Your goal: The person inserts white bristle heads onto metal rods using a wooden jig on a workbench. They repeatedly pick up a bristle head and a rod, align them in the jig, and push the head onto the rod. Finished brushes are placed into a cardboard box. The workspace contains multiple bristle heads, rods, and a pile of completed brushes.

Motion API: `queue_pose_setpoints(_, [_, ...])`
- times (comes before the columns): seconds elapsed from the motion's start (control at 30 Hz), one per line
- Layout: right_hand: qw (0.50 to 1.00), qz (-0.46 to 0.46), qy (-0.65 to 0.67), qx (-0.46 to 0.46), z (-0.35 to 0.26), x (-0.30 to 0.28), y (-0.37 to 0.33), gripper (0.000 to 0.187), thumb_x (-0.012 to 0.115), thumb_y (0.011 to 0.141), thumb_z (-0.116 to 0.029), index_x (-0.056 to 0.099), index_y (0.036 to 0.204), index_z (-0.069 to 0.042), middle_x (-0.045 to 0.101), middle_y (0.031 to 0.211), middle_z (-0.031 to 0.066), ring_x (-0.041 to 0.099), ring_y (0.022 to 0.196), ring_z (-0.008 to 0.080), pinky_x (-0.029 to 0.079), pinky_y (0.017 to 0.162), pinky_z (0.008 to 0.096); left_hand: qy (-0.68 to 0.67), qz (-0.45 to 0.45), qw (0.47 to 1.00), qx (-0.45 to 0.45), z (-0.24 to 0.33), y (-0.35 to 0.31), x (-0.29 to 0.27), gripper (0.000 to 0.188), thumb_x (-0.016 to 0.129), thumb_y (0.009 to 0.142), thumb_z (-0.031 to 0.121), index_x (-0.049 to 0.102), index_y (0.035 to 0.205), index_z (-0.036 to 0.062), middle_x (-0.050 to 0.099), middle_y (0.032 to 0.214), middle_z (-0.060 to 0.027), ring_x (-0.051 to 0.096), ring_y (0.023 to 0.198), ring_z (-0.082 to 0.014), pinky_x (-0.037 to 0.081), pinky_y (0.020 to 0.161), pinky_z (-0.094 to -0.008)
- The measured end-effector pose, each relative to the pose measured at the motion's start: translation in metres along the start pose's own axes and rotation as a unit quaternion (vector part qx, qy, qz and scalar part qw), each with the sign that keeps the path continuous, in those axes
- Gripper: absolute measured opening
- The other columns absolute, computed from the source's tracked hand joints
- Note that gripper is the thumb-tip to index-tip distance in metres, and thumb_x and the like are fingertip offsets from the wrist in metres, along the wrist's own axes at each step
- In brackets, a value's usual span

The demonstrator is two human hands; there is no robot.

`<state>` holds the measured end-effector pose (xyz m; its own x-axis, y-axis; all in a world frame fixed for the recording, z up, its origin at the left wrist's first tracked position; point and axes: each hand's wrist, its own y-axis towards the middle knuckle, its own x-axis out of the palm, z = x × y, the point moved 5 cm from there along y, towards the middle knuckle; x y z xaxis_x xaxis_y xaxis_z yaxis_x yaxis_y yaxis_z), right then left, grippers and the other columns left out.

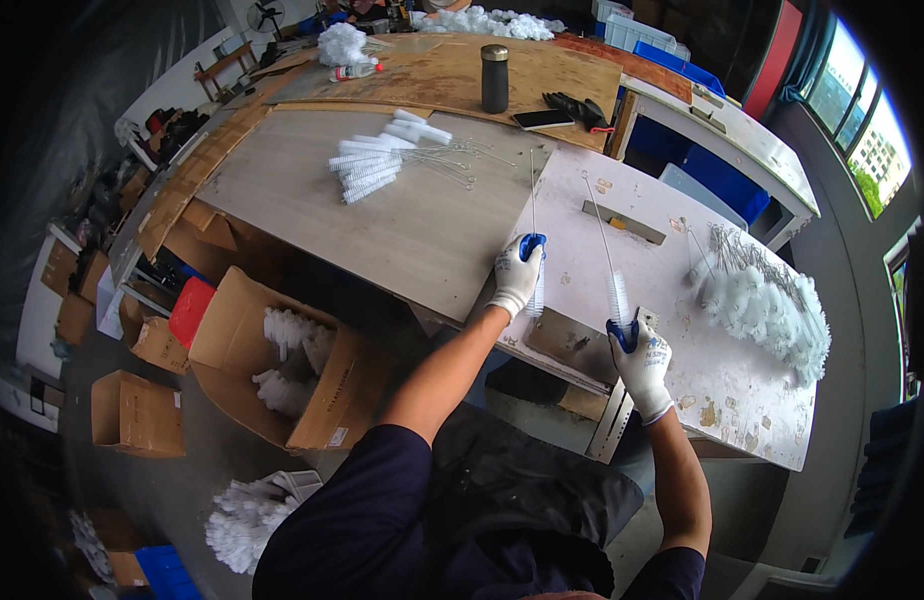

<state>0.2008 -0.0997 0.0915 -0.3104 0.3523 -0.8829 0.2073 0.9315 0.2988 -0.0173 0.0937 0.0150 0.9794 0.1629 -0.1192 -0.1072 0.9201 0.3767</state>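
Observation:
White gloves with blue fingertips cover both my hands. My left hand (515, 278) is closed around a wire-handled bottle brush (539, 292); its thin wire points away from me and its white bristles show beside the glove. Nearer the table's front edge, my right hand (644, 372) grips a second bottle brush (618, 296) at its bristle end, with the looped wire stretching up and leftward. To the right lies a large heap of white brushes (767, 305). A smaller pile of brushes (372, 165) rests on the grey board at left.
Metal plates (624, 222) sit on the white tabletop (717, 405), one at its front edge. Farther back are a dark flask (494, 80), a phone (543, 119) and a black glove (579, 108). Below left, an open cardboard box (244, 380) contains brushes.

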Motion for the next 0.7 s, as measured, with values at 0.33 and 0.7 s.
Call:
queue_pose_setpoints(0.33, [0.999,-0.006,-0.025,0.025,0.032,0.041,-0.002,0.038,0.075,0.087,-0.043,0.062,0.085,-0.008,0.070,0.081,0.0146,0.069,0.077,0.0365,0.053,0.070,0.0470,0.049,-0.027,0.998,-0.003,-0.001,-0.001,0.003,0.021,0.066,0.094,0.015,0.071,0.109,0.0015,0.075,0.098,-0.0119,0.071,0.084,-0.0226,0.055,0.080,-0.0359])
queue_pose_setpoints(0.7, [0.999,-0.005,-0.038,0.013,0.021,0.042,-0.004,0.038,0.077,0.084,-0.043,0.061,0.086,-0.008,0.069,0.083,0.0145,0.069,0.080,0.0368,0.053,0.072,0.0481,0.069,-0.034,0.997,-0.006,-0.012,0.003,0.001,0.030,0.069,0.092,0.030,0.070,0.110,0.0061,0.074,0.102,-0.0166,0.070,0.092,-0.0353,0.054,0.083,-0.0436])
